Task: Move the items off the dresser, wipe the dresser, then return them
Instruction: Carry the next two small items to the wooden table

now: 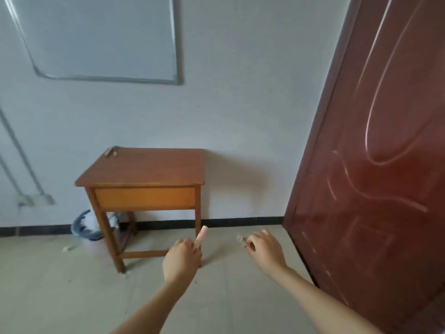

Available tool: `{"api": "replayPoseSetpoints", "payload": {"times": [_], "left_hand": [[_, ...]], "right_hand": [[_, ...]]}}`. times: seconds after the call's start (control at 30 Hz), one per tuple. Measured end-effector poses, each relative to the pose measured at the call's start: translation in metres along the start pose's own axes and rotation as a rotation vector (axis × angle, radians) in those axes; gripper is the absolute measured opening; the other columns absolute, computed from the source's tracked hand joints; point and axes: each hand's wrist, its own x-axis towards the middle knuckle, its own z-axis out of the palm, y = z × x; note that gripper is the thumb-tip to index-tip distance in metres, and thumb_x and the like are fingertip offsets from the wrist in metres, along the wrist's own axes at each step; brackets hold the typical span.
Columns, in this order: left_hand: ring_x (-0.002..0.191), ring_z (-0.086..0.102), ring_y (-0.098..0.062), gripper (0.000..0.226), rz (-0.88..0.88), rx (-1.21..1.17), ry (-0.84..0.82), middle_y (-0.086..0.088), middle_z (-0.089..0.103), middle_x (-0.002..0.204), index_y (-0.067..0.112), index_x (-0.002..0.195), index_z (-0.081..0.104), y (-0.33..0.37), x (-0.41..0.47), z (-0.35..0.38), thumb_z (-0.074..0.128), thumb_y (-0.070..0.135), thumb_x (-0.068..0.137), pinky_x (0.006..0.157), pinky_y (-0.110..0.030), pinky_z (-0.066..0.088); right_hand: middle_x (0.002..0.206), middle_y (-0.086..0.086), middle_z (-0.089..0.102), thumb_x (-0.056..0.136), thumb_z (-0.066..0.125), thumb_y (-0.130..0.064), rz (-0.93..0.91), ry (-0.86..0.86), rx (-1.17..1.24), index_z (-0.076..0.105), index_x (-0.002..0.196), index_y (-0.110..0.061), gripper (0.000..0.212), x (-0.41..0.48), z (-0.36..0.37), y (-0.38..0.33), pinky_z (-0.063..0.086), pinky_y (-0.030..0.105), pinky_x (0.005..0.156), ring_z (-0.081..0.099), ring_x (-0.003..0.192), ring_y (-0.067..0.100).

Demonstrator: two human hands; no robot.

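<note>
A small wooden dresser (144, 169) with one front drawer stands against the white wall. A small grey item (111, 151) lies at its back left corner. My left hand (183, 257) is in front of the dresser's right leg and grips a pink tube (201, 235) that sticks up out of the fist. My right hand (265, 249) is further right and pinches a small grey-beige object (242, 239), too blurred to identify. Both hands are held out over the floor, below the dresser top.
A dark red door (375, 165) stands open on the right, close to my right arm. A blue bin (84, 227) with white paper sits left of the dresser. A whiteboard (96, 37) hangs on the wall. White scraps lie on the tiled floor (60, 285).
</note>
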Motion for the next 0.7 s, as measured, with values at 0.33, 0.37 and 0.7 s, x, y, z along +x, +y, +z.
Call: {"api": "replayPoseSetpoints", "payload": {"times": [0.33,0.37,0.7], "left_hand": [[0.051,0.047,-0.011,0.033,-0.248,-0.065,0.270,0.001,0.054,0.063,0.012,0.064,0.054,-0.083,0.118,-0.058,0.048,0.029,0.092,0.048,-0.023,0.038],[0.050,0.046,-0.010,0.033,-0.265,-0.081,0.290,0.002,0.052,0.061,0.014,0.062,0.052,-0.085,0.133,-0.062,0.048,0.028,0.092,0.047,-0.022,0.035],[0.057,0.058,-0.020,0.020,-0.467,-0.288,0.372,-0.006,0.061,0.065,0.009,0.067,0.062,-0.124,0.234,-0.076,0.058,0.019,0.085,0.061,-0.037,0.053]], "right_hand": [[0.095,0.002,0.067,0.089,0.057,-0.020,-0.289,0.094,0.140,0.067,0.091,-0.007,0.017,0.157,0.069,-0.092,0.042,0.027,0.071,0.052,0.093,0.019],[0.092,0.003,0.068,0.087,0.060,-0.018,-0.304,0.108,0.158,0.068,0.088,-0.006,0.014,0.175,0.073,-0.097,0.043,0.029,0.068,0.054,0.091,0.020],[0.053,-0.009,0.061,0.041,0.091,-0.011,-0.536,0.078,0.201,0.060,0.052,-0.018,0.033,0.310,0.139,-0.153,0.035,0.019,0.043,0.056,0.052,0.013]]}}
